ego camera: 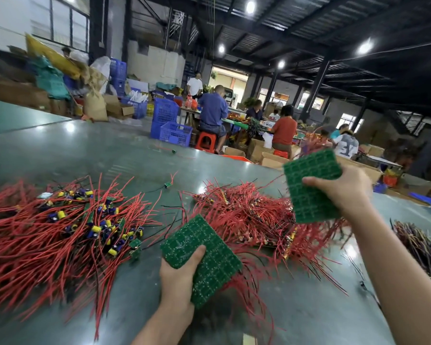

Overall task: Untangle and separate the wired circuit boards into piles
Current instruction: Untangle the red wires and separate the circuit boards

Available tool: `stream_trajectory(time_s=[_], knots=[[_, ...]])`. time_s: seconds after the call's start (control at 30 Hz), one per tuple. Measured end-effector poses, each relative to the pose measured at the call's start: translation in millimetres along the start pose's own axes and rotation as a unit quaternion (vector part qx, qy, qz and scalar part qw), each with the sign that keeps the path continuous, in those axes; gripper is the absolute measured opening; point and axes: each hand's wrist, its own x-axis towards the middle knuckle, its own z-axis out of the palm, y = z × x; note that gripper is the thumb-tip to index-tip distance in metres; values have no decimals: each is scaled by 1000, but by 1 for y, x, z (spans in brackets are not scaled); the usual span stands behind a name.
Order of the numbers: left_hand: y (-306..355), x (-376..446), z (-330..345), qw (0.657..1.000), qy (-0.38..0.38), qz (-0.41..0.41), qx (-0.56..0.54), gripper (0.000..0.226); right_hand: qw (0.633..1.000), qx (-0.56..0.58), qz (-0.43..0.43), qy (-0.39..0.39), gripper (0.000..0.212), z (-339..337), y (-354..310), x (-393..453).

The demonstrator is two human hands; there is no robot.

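Head view shows your left hand (177,275) and right hand (343,190), fingers each gripping a green panel (209,257), above the middle heap (246,215), with a loose-board pile (67,227) beside it, so sorting looks partly done.

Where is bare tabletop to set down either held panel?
Bare green table lies beyond both piles, and near the front edge right of the left hand. Crowded: the left wire pile, the middle pile, the dark bundle.

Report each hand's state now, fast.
Left hand: closed, gripping the lower green board panel.
Right hand: closed, gripping the raised green board panel.
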Motion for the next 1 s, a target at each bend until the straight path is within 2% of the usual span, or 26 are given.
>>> stream_trajectory(time_s=[0.1,0.17,0.23,0.3,0.33,0.4,0.47,0.53,0.57,0.63,0.7,0.77,0.8,0.87,0.9,0.97,1.0], knots=[[2,-1,1,1000,-4,-16,-17,37,980,-45,-64,180,49,-9,-8,15],[2,-3,1,999,-8,-34,-22,36,979,-7,-58,196,51,-8,-14,27],[3,-3,2,999,-14,-44,-27,38,984,132,6,123,51,-5,-22,43],[3,-2,2,998,-19,-50,-25,41,939,323,117,17,48,10,-23,55],[2,-1,1,998,-19,-48,-25,43,919,356,166,-21,47,23,-20,57],[2,1,1,999,-13,-39,-5,62,899,346,249,-99,42,58,-3,55],[4,1,1,999,-5,-47,5,81,857,331,336,-207,40,93,23,43],[5,2,1,998,-9,-62,-14,74,836,269,388,-280,44,122,53,35],[4,2,1,998,-8,-63,-16,69,844,232,389,-286,43,131,65,34],[3,3,0,999,-3,-52,-1,59,867,189,367,-278,37,136,74,33],[2,5,0,999,2,-53,-13,57,880,167,353,-272,45,129,69,30],[3,4,2,997,5,-69,-40,63,907,77,317,-265,45,112,52,23],[3,4,2,995,8,-78,-55,62,928,11,275,-253,38,103,41,20],[6,3,2,991,13,-97,-92,55,961,-128,129,-208,23,91,19,16],[6,3,2,989,8,-109,-103,53,971,-153,46,-179,24,87,9,14],[6,2,1,987,-26,-123,-101,60,986,-88,-100,-103,29,80,-16,4],[6,0,0,988,-40,-124,-83,67,982,-37,-174,-65,26,77,-31,-7]])
